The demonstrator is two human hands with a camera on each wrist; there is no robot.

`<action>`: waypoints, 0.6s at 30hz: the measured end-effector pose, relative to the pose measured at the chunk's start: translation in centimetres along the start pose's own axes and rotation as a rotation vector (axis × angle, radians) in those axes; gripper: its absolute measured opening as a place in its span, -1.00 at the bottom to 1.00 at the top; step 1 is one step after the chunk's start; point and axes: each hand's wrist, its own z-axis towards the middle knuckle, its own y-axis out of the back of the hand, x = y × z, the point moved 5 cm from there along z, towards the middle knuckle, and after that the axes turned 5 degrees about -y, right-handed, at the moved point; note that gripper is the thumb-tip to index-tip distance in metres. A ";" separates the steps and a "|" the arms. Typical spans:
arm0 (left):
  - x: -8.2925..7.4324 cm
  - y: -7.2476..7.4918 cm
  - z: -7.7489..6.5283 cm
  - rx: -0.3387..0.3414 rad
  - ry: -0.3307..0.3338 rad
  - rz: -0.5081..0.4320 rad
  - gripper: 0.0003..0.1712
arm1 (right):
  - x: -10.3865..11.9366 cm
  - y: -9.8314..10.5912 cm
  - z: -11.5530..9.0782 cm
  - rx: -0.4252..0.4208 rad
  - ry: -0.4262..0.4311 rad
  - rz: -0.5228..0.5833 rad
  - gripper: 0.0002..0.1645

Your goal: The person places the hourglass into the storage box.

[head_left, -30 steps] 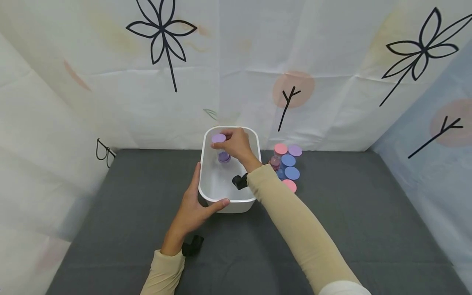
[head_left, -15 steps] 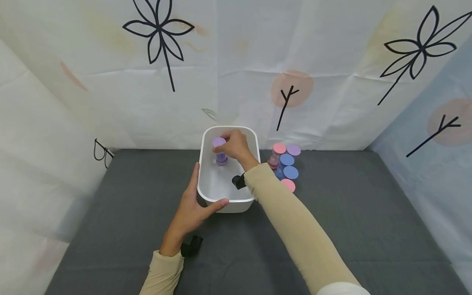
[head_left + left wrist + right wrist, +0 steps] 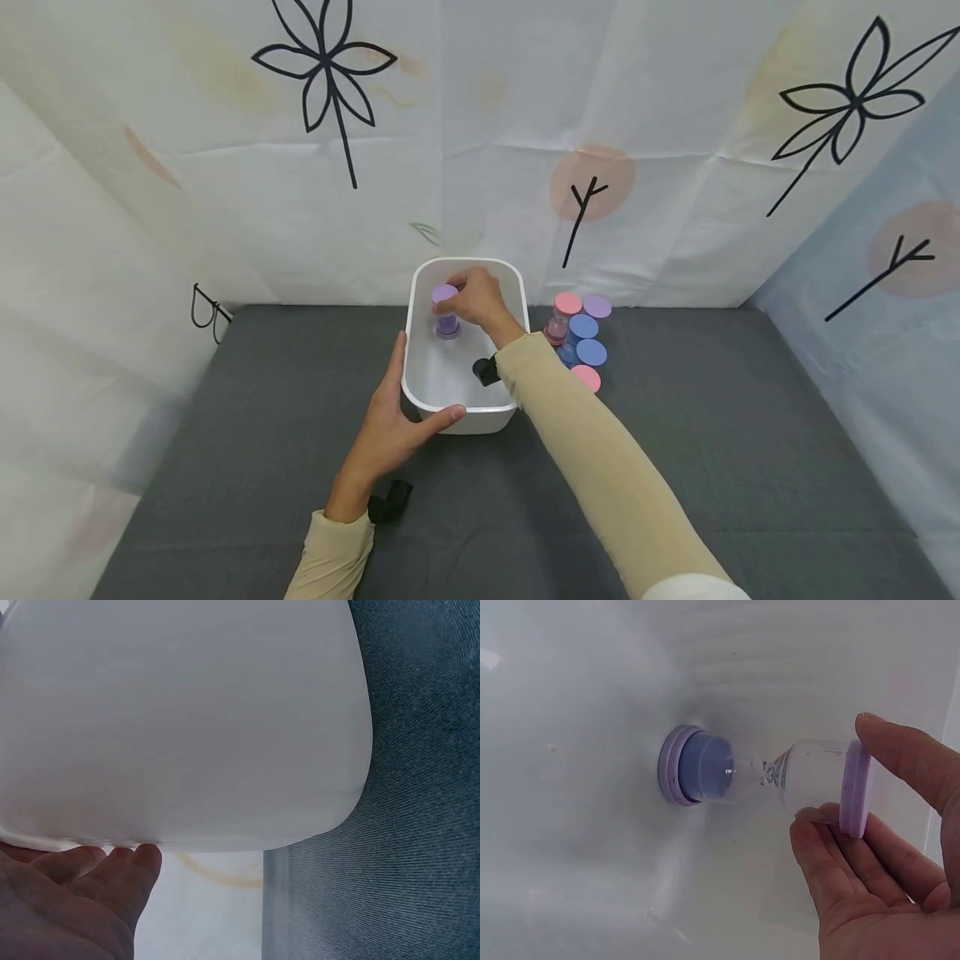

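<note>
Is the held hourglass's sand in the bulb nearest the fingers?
No, its sand lies in the far bulb, away from the right hand.

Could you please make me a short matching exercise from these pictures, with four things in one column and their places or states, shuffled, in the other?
Column one
1. Left hand
2. Right hand
3. Blue-capped hourglasses
4. Plastic bin

Column two
A. Standing on the grey cloth, to the right of the bin
B. White and open at the top
C. Touching the bin at its near-left corner
D. Gripping the cap of a purple-capped hourglass inside the bin

Right pairs: 1-C, 2-D, 3-A, 4-B
</note>
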 end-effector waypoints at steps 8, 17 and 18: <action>0.0 0.2 0.0 -0.002 -0.004 -0.004 0.39 | 0.5 0.2 -0.2 -0.034 0.010 0.028 -0.33; 0.0 0.2 -0.1 -0.006 0.003 -0.013 0.38 | 1.2 0.9 -0.5 -0.071 0.018 0.081 -0.30; 0.0 0.2 -0.1 -0.006 0.007 -0.010 0.38 | 1.2 1.1 -0.5 -0.068 0.015 0.096 -0.30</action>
